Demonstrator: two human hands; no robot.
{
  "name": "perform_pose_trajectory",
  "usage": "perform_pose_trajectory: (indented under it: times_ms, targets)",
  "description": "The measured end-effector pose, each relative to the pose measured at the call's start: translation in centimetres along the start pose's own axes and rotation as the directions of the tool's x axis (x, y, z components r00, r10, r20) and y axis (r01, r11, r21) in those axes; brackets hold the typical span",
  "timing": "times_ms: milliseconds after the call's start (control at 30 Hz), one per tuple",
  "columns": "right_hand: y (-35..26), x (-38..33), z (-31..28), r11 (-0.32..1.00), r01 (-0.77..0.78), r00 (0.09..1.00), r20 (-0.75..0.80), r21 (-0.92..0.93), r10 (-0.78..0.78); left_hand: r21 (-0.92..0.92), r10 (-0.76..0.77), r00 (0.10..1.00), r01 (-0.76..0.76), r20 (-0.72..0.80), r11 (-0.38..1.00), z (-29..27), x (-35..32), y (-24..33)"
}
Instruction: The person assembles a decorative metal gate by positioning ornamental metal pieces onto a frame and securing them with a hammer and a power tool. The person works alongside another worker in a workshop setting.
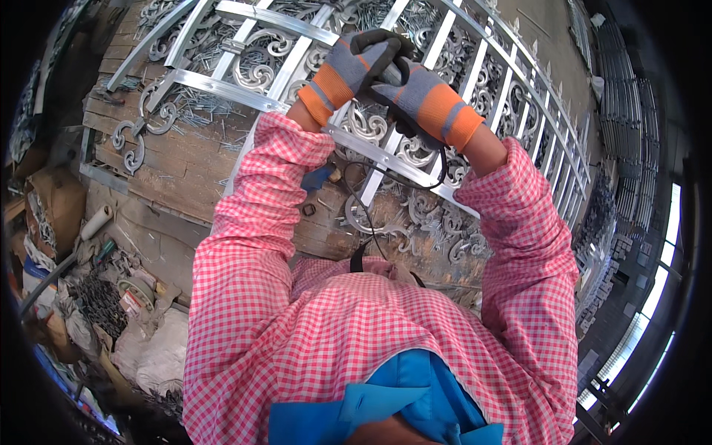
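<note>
My left hand (348, 68) and my right hand (426, 100), in grey and orange gloves with black palms, meet above a silver metal railing panel (363, 148). The fingers of both are curled closed. Under my right hand shows part of a black corded tool (405, 127), mostly hidden by the glove. Its black cord (415, 185) loops down toward my waist. A small dark grey rounded surface (393, 73) peeks out between the gloves. What the left fingers close on is hidden. Scroll ornaments (259, 70) sit between the panel's bars.
The panel lies on a worn wooden bench (170, 170) strewn with loose screws or nails (200, 111). Loose scrolls (136, 141) rest at its left and near edges. Sacks and clutter (159, 348) fill the lower left. Stacked metal panels (627, 111) stand at the right.
</note>
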State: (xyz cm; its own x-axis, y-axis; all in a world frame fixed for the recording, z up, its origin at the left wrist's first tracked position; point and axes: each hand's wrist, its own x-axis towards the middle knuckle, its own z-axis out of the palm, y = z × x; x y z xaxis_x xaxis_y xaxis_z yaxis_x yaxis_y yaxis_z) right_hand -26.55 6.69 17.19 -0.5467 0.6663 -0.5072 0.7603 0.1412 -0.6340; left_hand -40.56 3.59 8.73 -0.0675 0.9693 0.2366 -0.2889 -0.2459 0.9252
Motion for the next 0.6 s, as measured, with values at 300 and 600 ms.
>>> perform_pose_trajectory:
  times_ms: [300, 600]
  targets:
    - [1.3, 2.1, 0.5, 0.989, 0.128, 0.992, 0.001, -0.070, -0.129, -0.034, -0.118, 0.992, 0.116, -0.037, 0.993, -0.2, -0.7, 1.7]
    - [-2.8, -0.3, -2.1, 0.963, 0.265, 0.961, 0.096, -0.053, -0.259, -0.141, -0.259, 0.963, 0.246, -0.075, 0.959, -0.1, 0.5, 2.3]
